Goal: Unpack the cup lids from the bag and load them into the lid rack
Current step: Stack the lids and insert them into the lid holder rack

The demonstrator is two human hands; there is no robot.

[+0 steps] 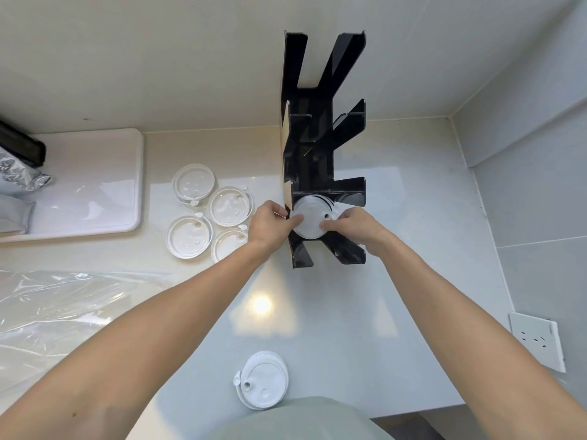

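Note:
A tall black lid rack (317, 144) stands on the counter against the back wall. In its lowest front slot sits a stack of white cup lids (313, 222). My left hand (270, 223) grips the stack's left edge and my right hand (351, 225) grips its right edge. Several loose white lids (208, 214) lie upside down on the counter to the left of the rack. Another small stack of white lids (263, 379) rests near the counter's front edge. The clear plastic bag (54, 312) lies flat and crumpled at the left.
A white tray (95, 185) sits at the back left, with foil packets (19, 173) and a black object at its left end. A wall socket (536, 341) is on the right wall. The counter meets tiled walls at the back and right.

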